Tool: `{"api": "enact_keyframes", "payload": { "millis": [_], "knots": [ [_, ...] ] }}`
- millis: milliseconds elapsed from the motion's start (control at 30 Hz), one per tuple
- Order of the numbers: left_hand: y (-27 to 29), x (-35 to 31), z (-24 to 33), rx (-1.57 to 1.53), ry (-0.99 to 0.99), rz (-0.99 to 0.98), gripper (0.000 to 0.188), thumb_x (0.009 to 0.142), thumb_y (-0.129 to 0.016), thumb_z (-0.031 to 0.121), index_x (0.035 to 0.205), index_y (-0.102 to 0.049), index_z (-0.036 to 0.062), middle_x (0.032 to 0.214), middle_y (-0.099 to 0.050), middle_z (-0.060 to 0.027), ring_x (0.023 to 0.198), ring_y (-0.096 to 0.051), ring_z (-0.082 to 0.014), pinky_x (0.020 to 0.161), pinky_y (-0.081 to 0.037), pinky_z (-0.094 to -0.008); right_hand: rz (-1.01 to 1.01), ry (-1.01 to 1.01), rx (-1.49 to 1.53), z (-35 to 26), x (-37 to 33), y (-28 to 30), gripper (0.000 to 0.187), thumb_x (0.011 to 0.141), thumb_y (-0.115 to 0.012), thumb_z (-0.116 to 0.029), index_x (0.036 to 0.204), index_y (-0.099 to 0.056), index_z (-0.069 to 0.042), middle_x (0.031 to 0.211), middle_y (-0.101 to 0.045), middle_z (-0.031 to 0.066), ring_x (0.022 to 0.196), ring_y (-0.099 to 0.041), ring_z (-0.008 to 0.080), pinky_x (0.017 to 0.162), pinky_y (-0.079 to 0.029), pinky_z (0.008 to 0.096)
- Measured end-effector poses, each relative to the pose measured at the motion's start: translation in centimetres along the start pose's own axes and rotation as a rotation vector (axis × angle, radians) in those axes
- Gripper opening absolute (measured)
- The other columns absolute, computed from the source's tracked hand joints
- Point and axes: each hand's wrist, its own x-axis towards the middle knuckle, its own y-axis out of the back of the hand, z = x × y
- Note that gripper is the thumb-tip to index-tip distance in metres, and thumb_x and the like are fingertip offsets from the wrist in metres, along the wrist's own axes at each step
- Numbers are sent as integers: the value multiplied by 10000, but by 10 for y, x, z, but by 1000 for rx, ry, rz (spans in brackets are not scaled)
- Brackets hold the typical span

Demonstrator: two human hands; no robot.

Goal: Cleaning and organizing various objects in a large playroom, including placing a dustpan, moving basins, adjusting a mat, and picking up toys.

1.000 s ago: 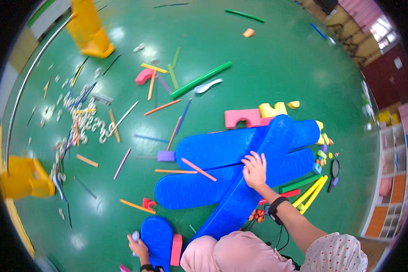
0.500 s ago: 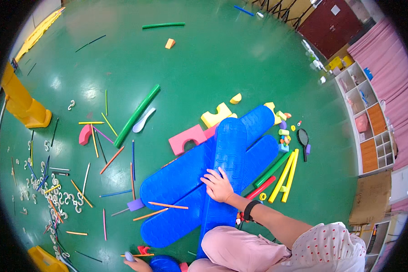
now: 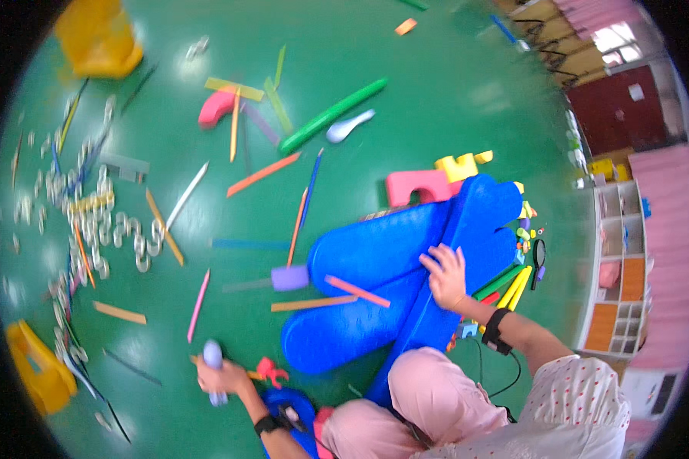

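My left hand (image 3: 226, 379) is closed around a pale lavender toy with a rounded end (image 3: 212, 353), held above the floor at the lower left; its exact kind is unclear. My right hand (image 3: 445, 279), fingers spread, rests on a long blue textured plank (image 3: 417, 329). That plank lies slantwise across other blue planks (image 3: 375, 249) with rounded ends. A pinkish pencil (image 3: 357, 291) and a tan pencil (image 3: 314, 304) lie on the lower planks. Close to my left wrist are a red toy piece (image 3: 271, 372) and a round blue object (image 3: 302, 413).
Pencils and white S-shaped links (image 3: 99, 222) litter the green floor on the left. Further off lie a green tube (image 3: 333, 115), a white spoon (image 3: 350, 126) and a pink arch block (image 3: 417, 186). Yellow tubes (image 3: 519, 288) and a small racket (image 3: 539, 256) are right of the planks.
The view has swung left and down, bringing my left hand and forearm further into sight with the lavender toy. My right hand stays on the blue plank.
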Motion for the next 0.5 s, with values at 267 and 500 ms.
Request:
{"api": "enact_keyframes", "payload": {
  "millis": [267,500],
  "knots": [
    [13,13,-1,-65,-22,24,270,601,-520,32,869,-531,53,706,-489,-75,674,-477,-272,592,-324,-375,-1,147,-91,-55,119,-11,508,643,-522,-107,1139,-410,-87,1187,-375,131,1128,-340,270,946,-141,536],
    [12,19,11,-145,-48,38,308,539,-531,23,843,-532,70,708,-495,-71,673,-469,-265,589,-325,-362,88,181,-386,-19,328,-69,361,701,-482,-51,1056,-425,-83,1067,-484,98,993,-475,221,712,-415,478]
  ]
}}
